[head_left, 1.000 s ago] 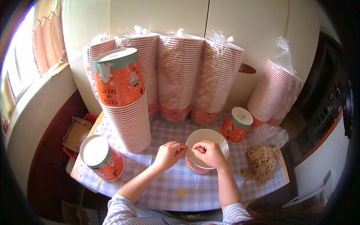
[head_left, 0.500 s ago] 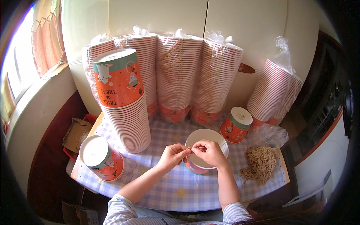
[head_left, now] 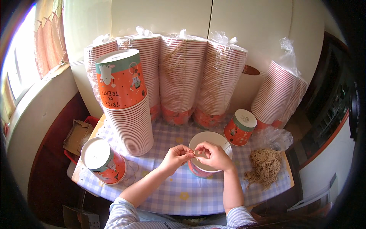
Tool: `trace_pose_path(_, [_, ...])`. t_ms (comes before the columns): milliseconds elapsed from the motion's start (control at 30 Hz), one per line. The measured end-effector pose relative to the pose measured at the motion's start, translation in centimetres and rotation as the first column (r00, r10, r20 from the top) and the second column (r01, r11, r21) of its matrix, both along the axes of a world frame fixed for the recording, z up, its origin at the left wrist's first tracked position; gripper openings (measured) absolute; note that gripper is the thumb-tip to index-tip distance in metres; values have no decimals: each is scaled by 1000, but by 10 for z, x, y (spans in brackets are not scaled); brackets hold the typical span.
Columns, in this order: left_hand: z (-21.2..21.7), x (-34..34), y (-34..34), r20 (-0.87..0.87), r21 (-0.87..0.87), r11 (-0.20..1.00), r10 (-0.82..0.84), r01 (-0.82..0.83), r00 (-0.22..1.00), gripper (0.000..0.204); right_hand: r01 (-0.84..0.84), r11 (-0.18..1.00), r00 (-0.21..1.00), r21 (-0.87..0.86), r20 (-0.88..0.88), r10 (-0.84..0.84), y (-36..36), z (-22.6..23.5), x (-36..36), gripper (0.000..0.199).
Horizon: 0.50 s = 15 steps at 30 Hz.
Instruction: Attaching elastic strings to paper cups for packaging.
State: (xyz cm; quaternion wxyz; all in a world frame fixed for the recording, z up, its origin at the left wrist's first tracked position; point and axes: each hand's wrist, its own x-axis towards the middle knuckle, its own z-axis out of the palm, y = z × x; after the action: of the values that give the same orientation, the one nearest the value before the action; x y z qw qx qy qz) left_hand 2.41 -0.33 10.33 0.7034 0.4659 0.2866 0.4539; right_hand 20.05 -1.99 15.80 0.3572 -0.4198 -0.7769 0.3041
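Observation:
Over the open paper bucket (head_left: 199,172) in the middle of the table, both my hands work a thin beige cord (head_left: 196,153). My left hand (head_left: 177,158) pinches it between thumb and fingertips. My right hand (head_left: 215,157) is closed on the same cord, its fingers curled; a small loop shows between the two hands. The bucket stands upright with its white inside up, and my hands partly cover its near rim. A cord end shows at its right rim. Close to my right forearm lies a tangled heap of beige cords (head_left: 264,167).
An upside-down bucket (head_left: 103,162) stands front left, another (head_left: 240,128) behind right. A tall upside-down stack (head_left: 129,126) rises at left. Plastic-wrapped bucket stacks (head_left: 181,76) line the back, with more (head_left: 275,89) at right. A crumpled clear bag (head_left: 272,138) touches the cord heap. Checked cloth (head_left: 167,202) covers the table.
My right hand has shifted slightly right, away from my left fingertips. The cord between them now shows as a small loop. Buckets and stacks stay in place.

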Motion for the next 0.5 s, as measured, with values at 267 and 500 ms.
trace_pose_path(267, [-1,-2,1,-9,44,997,-69,69,998,14,7,1000,1000,12,7,-7,3,-5,-2,28])
trace_pose_path(500, [-3,-1,1,-117,251,968,5,24,993,15,21,994,998,-107,-62,-28,5,-12,-1,18])
